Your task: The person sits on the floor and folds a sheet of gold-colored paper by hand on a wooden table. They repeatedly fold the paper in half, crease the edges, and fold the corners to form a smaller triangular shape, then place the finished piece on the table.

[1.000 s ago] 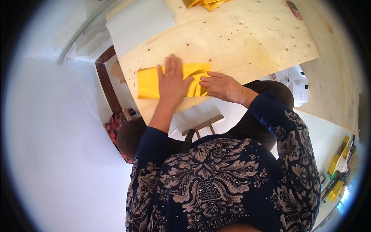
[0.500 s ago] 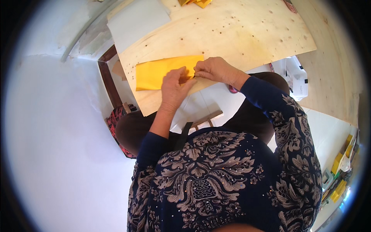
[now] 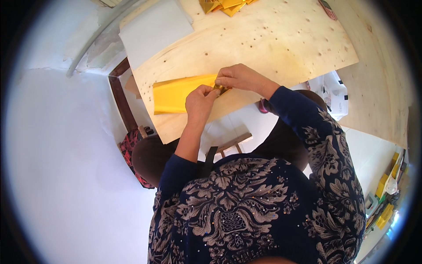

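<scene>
A shiny golden-yellow paper sheet (image 3: 171, 94) lies on the pale wooden board near its left front edge. At the sheet's right end, my left hand (image 3: 200, 102) pinches the paper between thumb and fingers. Close beside it, my right hand (image 3: 241, 79) also has its fingers closed on that end. The paper is crumpled and darker between the two hands, and part of it is hidden behind the fingers. The sheet's left part stays flat.
The wooden board (image 3: 272, 57) carries a grey-white sheet (image 3: 154, 33) at far left, folded gold pieces (image 3: 228, 6) at the back and a red phone-like object (image 3: 327, 9) at far right. Below the board's right edge sits a white plastic container (image 3: 336, 94). A small wooden stool (image 3: 231, 143) stands below.
My left hand's fingers have closed from a looser spread into a pinch. The right end of the gold paper now looks folded or gathered. My right hand has shifted slightly left.
</scene>
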`<move>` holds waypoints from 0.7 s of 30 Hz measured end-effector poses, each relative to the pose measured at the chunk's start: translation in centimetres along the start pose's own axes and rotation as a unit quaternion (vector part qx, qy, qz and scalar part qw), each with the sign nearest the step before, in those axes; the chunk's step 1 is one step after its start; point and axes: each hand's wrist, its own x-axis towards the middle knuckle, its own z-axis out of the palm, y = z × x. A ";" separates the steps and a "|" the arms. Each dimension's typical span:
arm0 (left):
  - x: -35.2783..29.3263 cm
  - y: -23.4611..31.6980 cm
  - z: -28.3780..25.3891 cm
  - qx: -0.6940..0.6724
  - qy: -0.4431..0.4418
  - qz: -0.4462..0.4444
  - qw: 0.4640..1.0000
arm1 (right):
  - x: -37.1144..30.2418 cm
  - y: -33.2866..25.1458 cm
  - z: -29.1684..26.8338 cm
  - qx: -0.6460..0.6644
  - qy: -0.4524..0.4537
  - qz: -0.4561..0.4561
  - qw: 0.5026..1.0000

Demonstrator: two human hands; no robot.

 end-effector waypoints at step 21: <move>1.2 -0.8 -1.3 0.009 0.092 0.028 0.995 | 0.8 3.3 -0.8 -0.163 0.083 -0.181 0.966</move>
